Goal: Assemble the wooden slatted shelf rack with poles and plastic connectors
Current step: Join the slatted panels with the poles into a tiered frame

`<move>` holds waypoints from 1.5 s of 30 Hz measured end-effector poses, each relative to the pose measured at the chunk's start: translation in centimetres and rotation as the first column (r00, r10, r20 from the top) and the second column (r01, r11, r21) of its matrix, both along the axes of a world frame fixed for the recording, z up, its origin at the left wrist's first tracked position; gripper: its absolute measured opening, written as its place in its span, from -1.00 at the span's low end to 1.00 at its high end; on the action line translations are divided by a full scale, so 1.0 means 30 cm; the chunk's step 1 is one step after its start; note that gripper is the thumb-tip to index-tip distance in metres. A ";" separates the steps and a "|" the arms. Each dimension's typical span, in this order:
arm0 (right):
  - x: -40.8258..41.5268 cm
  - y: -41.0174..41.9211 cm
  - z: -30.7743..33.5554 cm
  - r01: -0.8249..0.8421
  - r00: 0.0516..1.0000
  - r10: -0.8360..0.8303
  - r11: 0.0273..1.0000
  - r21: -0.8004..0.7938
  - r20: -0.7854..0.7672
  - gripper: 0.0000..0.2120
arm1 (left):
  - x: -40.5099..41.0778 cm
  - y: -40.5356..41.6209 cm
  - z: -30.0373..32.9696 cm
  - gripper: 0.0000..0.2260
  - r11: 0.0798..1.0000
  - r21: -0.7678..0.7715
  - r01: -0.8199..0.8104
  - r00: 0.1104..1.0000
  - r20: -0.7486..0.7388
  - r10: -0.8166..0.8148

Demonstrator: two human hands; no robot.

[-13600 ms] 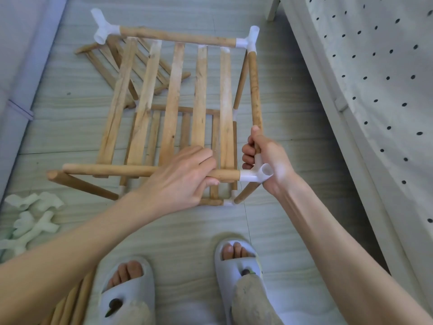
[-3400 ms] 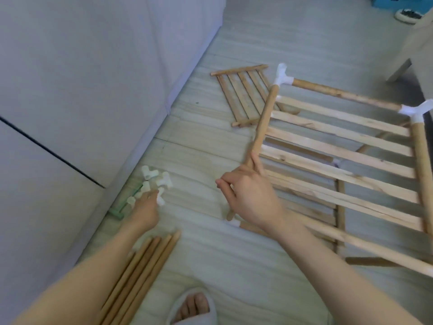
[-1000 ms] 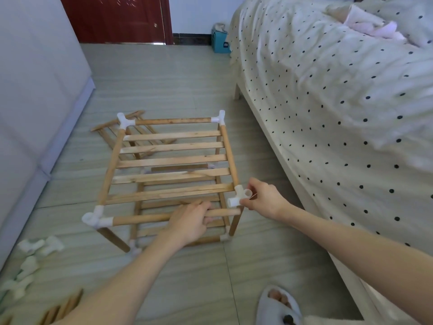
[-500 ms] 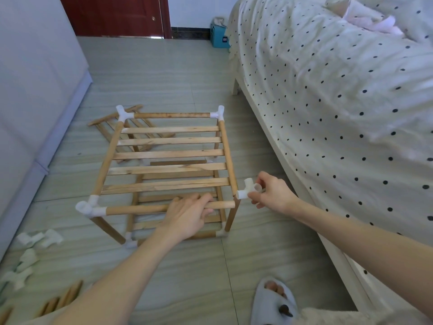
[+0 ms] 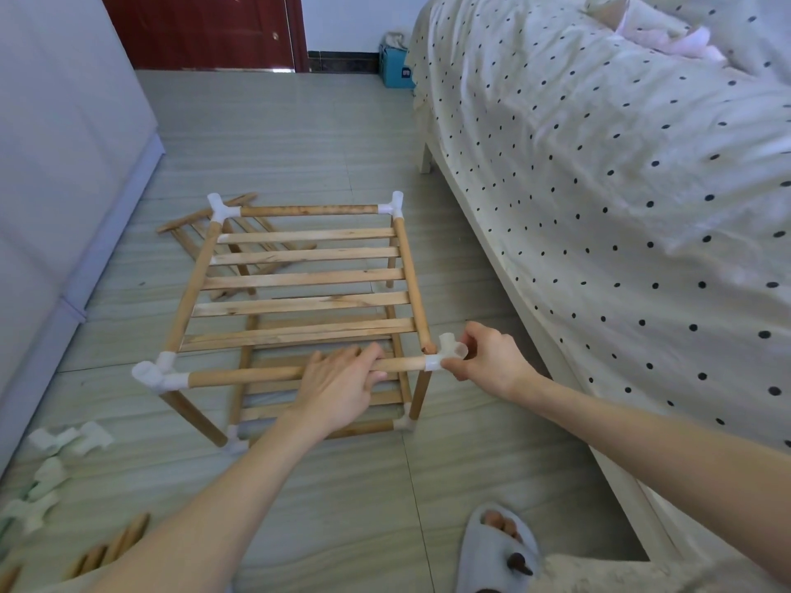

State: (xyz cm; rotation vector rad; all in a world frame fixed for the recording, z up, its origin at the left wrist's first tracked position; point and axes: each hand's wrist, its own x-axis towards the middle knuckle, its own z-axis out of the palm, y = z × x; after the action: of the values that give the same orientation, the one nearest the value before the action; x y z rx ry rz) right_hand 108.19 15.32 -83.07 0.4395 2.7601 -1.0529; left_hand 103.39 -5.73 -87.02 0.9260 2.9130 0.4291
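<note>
Two levels of the shelf rack (image 5: pixel 299 293) are up, and it stands on the floor (image 5: pixel 342 485) in front of you. Three top corners look joined. At the near right corner, the side pole (image 5: pixel 411 284) ends just beside the white connector (image 5: pixel 447 355), not inside it, so that corner still looks loose. Your left hand (image 5: pixel 338 387) wraps round the front pole (image 5: pixel 257 374). Your right hand (image 5: pixel 492 357) pinches the connector. More connectors (image 5: pixel 55 460) and spare poles (image 5: pixel 111 549) lie at your left, and another slat panel (image 5: pixel 231 241) lies behind the rack, so more seems left to build. A spotted bed (image 5: pixel 620 207) is on your right, and a red door (image 5: pixel 205 27) is far ahead.
</note>
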 end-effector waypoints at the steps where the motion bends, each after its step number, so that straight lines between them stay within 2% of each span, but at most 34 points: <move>1: 0.001 -0.006 0.001 -0.001 1.000 0.001 1.000 -0.007 -0.014 -0.78 | -0.002 0.002 0.002 -0.82 1.000 0.006 0.008 1.000 0.012 -0.008; 5: 0.000 -0.048 -0.002 -0.050 0.998 0.050 0.998 0.025 -0.027 -0.74 | -0.003 -0.003 0.004 -0.85 1.000 0.016 0.014 0.999 0.044 -0.014; 11: 0.017 -0.074 0.008 -0.112 0.994 0.112 0.991 -0.072 -0.002 -0.80 | 0.017 0.034 0.010 -0.58 0.993 -0.096 0.064 0.998 0.036 -0.061; 13: 0.022 -0.086 -0.001 -0.118 0.991 0.128 0.974 -0.193 0.041 -0.76 | 0.024 0.053 0.006 -0.60 0.994 -0.088 0.072 0.997 0.019 -0.070; 15: 0.019 -0.074 -0.020 -0.023 0.992 0.067 0.929 -0.370 0.107 -0.71 | 0.024 0.059 -0.001 -0.61 0.996 -0.067 0.060 0.998 0.004 -0.060; 16: 0.018 -0.064 -0.033 0.013 0.989 0.048 0.914 -0.406 0.140 -0.71 | 0.022 0.057 -0.004 -0.62 0.997 -0.050 0.060 0.998 -0.002 -0.060; 18: 0.019 -0.045 -0.073 -0.016 0.971 0.095 0.942 -0.335 0.218 -0.69 | 0.019 0.052 -0.011 -0.59 0.998 -0.016 0.063 0.998 -0.016 -0.063; 20: 0.013 -0.053 -0.126 -0.119 0.944 0.187 0.961 -0.248 0.271 -0.62 | 0.016 0.048 -0.016 -0.57 0.997 -0.011 0.077 0.996 -0.036 -0.078; 23: -0.012 -0.109 -0.193 -0.180 0.964 0.220 0.954 -0.241 0.150 -0.68 | 0.012 0.046 -0.020 -0.59 0.996 -0.034 0.088 0.995 -0.036 -0.089; 26: -0.027 -0.157 -0.246 -0.050 0.999 0.046 0.950 -0.309 -0.020 -0.89 | -0.005 0.041 -0.011 -0.62 0.994 -0.066 0.083 0.993 -0.075 -0.088; 28: -0.025 -0.165 -0.273 0.017 0.994 -0.051 0.941 -0.337 -0.094 -0.94 | -0.019 0.035 -0.001 -0.64 0.994 -0.087 0.073 0.989 -0.120 -0.083; 35: -0.017 -0.154 -0.303 -0.009 0.992 -0.034 0.939 -0.343 -0.118 -0.85 | -0.019 0.051 0.011 -0.67 0.995 -0.095 0.034 0.995 -0.086 -0.043; 40: -0.030 -0.174 -0.327 -0.063 0.990 0.032 0.970 -0.234 -0.136 -0.80 | -0.024 0.051 0.014 -0.70 0.993 -0.111 0.047 0.997 -0.061 -0.054; 45: -0.029 -0.215 -0.353 -0.109 0.983 0.072 0.970 -0.217 -0.171 -0.79 | -0.026 0.036 0.024 -0.75 0.994 -0.090 0.062 0.997 0.045 -0.058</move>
State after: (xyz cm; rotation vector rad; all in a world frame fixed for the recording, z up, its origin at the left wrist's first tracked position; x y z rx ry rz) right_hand 107.31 8.85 -93.67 0.2016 2.7196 -1.4164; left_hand 102.61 -4.65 -86.29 0.9764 2.8322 0.3053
